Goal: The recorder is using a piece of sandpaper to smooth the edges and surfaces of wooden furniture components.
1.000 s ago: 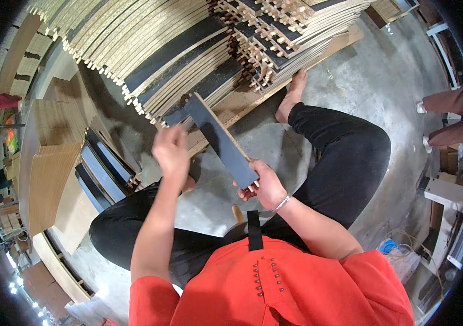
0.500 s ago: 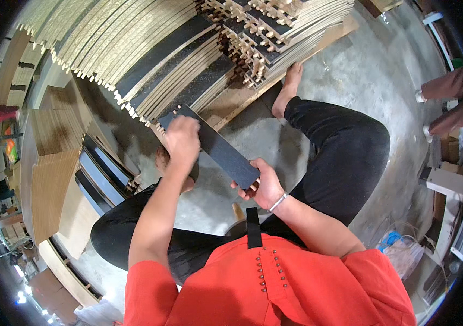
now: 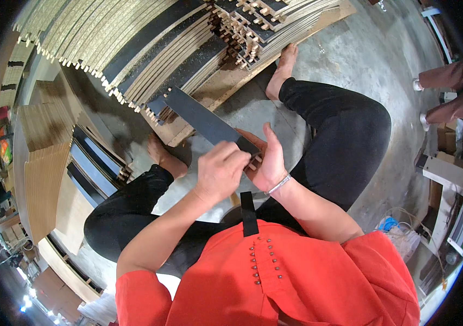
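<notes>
A narrow black board (image 3: 201, 118) slopes from the stacked panels down toward my lap, with short wooden dowels (image 3: 255, 161) sticking out of its near end. That end rests in my right hand (image 3: 269, 156), which holds it from the right side, thumb raised and fingers partly hidden beneath. My left hand (image 3: 221, 171) is closed at the left of the same end, its fingertips against or just over the board. What it pinches, if anything, I cannot make out.
A large stack of dowelled panels (image 3: 155, 60) lies on a wooden base ahead. Curved wood-toned boards (image 3: 46, 163) and black-and-white pieces (image 3: 98, 163) stand at left. My bare feet flank the work. At far right are a person's legs (image 3: 443, 95) and a white metal frame (image 3: 446, 174).
My left hand has moved from the board's far end to its near end. My right thumb has lifted off the board's edge. The view has shifted slightly.
</notes>
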Demonstrator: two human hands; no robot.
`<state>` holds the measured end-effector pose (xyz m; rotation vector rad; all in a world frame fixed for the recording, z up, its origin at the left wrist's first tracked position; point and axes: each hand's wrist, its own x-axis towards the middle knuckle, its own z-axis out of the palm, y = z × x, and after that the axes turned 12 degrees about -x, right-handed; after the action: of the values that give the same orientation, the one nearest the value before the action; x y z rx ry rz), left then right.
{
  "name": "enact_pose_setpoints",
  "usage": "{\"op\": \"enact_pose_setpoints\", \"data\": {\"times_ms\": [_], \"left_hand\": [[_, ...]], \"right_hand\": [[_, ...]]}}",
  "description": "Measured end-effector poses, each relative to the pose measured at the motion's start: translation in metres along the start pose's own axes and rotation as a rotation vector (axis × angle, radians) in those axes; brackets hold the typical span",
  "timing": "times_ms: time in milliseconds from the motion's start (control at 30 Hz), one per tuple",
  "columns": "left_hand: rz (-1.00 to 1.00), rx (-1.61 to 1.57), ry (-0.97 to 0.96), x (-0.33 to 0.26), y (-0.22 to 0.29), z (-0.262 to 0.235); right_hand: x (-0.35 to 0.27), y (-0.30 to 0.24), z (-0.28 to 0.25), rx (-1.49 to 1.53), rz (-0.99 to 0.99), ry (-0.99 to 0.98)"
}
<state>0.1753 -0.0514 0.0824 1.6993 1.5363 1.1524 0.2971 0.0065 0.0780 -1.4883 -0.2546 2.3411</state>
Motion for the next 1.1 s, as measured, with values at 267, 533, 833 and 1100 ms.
{"op": "enact_pose_setpoints", "data": {"times_ms": [267,533,833,1100], "left_hand": [[-0.065,0.055,0.089,0.011,-0.015,0.002],[-0.368,0.276,0.372,0.034,-0.077,-0.029],[-0.351,0.335,0.364,0.042,-0.111,-0.044],[-0.287,0.054,0.208,-0.006,-0.048,-0.011]], "right_hand": [[0.008,0.001,-0.007,0.128,-0.018,-0.137],[0.0,-0.004,0.002,0.078,-0.008,-0.146],[0.013,0.007,-0.008,0.001,-0.04,-0.183],[0.009,0.004,-0.006,-0.037,-0.066,-0.033]]}}
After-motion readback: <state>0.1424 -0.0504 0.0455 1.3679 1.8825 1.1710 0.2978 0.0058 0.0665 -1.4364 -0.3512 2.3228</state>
